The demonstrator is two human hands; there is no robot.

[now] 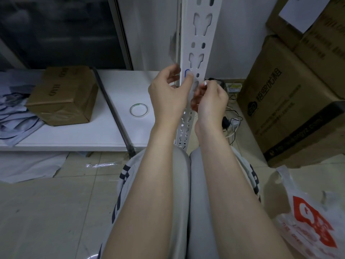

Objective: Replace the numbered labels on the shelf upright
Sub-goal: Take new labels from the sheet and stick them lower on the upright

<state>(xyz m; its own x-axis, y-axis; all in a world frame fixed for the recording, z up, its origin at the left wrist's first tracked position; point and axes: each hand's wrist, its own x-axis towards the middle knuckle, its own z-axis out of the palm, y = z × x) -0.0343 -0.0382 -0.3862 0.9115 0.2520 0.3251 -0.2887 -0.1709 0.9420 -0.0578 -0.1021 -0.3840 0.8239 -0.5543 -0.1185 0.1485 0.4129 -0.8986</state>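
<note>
Pressing a thumb of the left hand [169, 92] on a small blue-edged label [186, 74] stuck to the white shelf upright [200, 43], with the other fingers curled loosely open beside the post, holding nothing else. Pinching a tiny white scrap [205, 83] in the right hand [211, 99], grip closed tight on it with fingertips; probably a bit of label or backing, too small to tell for sure.

Looks paper-thin and very light, soft and bendy, sticky on one side, easy to tear or curl. Best taken by one corner or edge with the nails, then peeled slowly and flat. Stiff metal post, full of holes and slots, so little smooth space for sticking.

Sitting close, knees almost at the post. Roll of tape [139, 109] lying on the white tabletop [74, 139] to the left, near a brown box [63, 94] and some blue-white sheets [13, 116]. Big cardboard boxes [291, 101] stacked on the right, cables [230, 122] on the floor behind the post, a plastic bag [308, 221] near the right arm. Nothing blocking the label but the hands themselves.
</note>
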